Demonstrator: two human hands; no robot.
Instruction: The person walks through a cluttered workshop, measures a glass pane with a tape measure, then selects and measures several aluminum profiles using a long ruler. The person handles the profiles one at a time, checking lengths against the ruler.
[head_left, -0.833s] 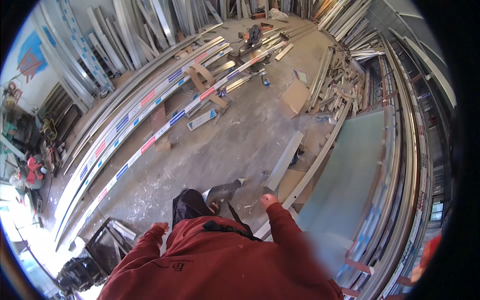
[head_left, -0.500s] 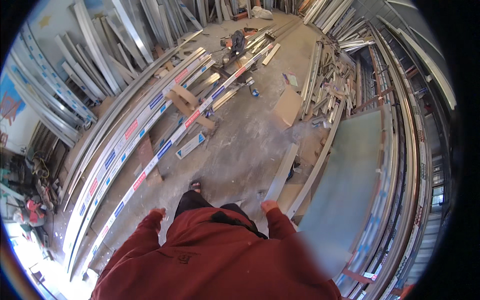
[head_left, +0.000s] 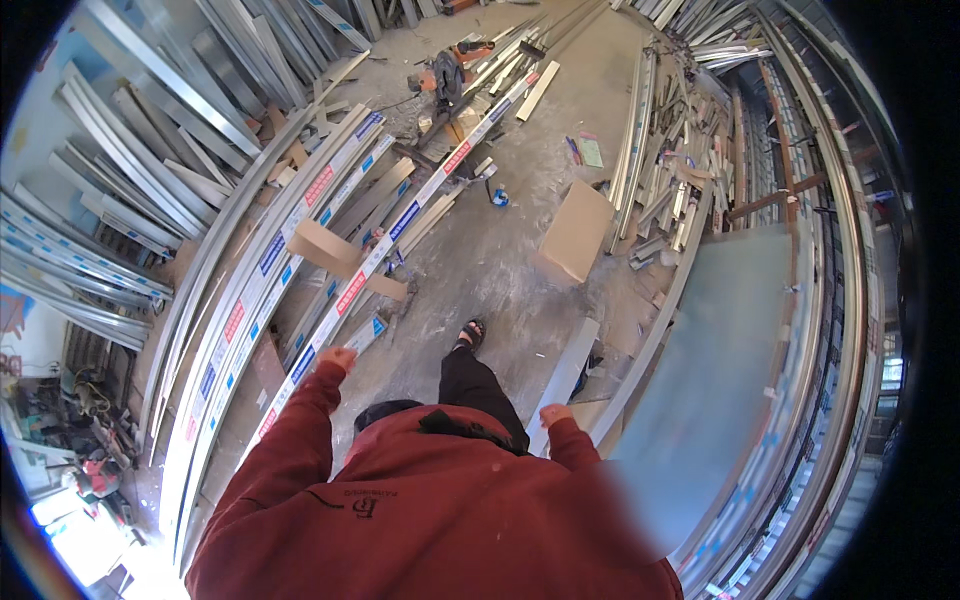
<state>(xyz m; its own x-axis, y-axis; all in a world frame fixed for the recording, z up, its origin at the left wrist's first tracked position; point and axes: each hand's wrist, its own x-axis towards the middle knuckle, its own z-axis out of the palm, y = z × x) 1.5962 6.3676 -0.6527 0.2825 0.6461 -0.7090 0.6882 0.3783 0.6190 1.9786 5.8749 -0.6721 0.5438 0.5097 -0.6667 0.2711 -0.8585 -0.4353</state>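
My left hand (head_left: 340, 358) hangs over the floor beside a long film-wrapped metal profile (head_left: 350, 292) with red and blue labels. Its fingers are loosely curled, and nothing shows in them. On the other side, my right hand (head_left: 555, 414) is held low in front of me, also curled and with nothing visible in it. A flat pale board (head_left: 571, 366) lies just beyond that hand. One foot in a dark sandal (head_left: 472, 333) is on the concrete floor ahead of me.
More wrapped profiles (head_left: 236, 300) lie along the left, with a cardboard piece (head_left: 325, 248) across them. A miter saw (head_left: 447, 78) stands ahead. A cardboard box (head_left: 578, 232) sits on the floor. At right are a scrap pile (head_left: 690, 160) and a frosted sheet (head_left: 715, 340).
I have moved forward across the floor, and the box and saw look closer. My left hand has swung forward. A sandalled foot now shows farther ahead and to the right.
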